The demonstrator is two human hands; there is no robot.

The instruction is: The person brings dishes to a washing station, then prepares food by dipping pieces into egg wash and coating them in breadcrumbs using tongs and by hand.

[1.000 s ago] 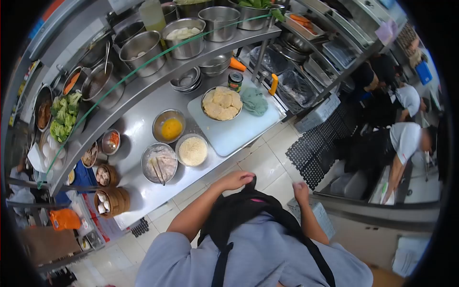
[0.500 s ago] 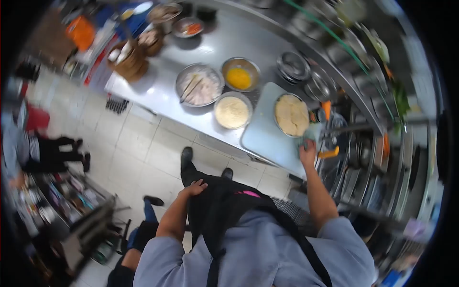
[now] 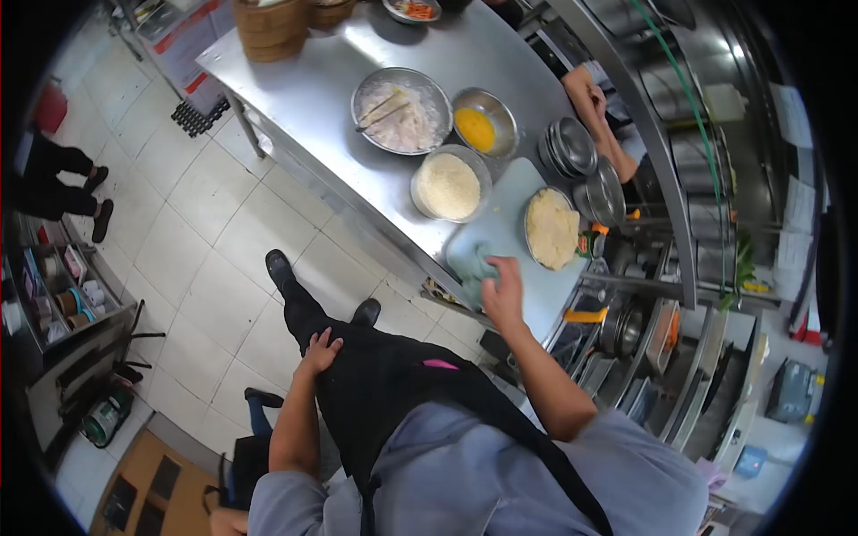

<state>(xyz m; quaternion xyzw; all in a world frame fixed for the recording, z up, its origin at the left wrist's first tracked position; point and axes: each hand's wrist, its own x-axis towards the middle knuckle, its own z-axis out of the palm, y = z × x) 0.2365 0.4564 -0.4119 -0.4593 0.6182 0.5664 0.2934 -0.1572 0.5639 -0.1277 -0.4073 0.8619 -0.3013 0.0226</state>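
Observation:
My right hand (image 3: 503,290) is closed on a pale green cloth (image 3: 470,270), which lies against the near left part of the light cutting board (image 3: 534,299). A round metal dish of flat, pale yellow coated pieces (image 3: 552,229) sits on the board beyond that hand. My left hand (image 3: 320,351) rests on the black apron (image 3: 375,384) at my thigh, fingers spread and holding nothing. Left of the board stand a bowl of pale crumbs (image 3: 449,186), a metal bowl of yellow beaten egg (image 3: 475,130) and a larger bowl of pale raw pieces (image 3: 407,121) with tongs in it.
Stacked metal bowls (image 3: 572,147) stand behind the board, near another person's arms (image 3: 597,116) across the counter. Bamboo steamers (image 3: 271,31) sit at the counter's far left. A metal shelf (image 3: 657,170) runs along the right. Another person's legs (image 3: 67,183) show at left.
My right hand has swept the cloth from the board's right edge to its near left part. My left hand stays on the apron. The view has shifted, and arms now show across the counter.

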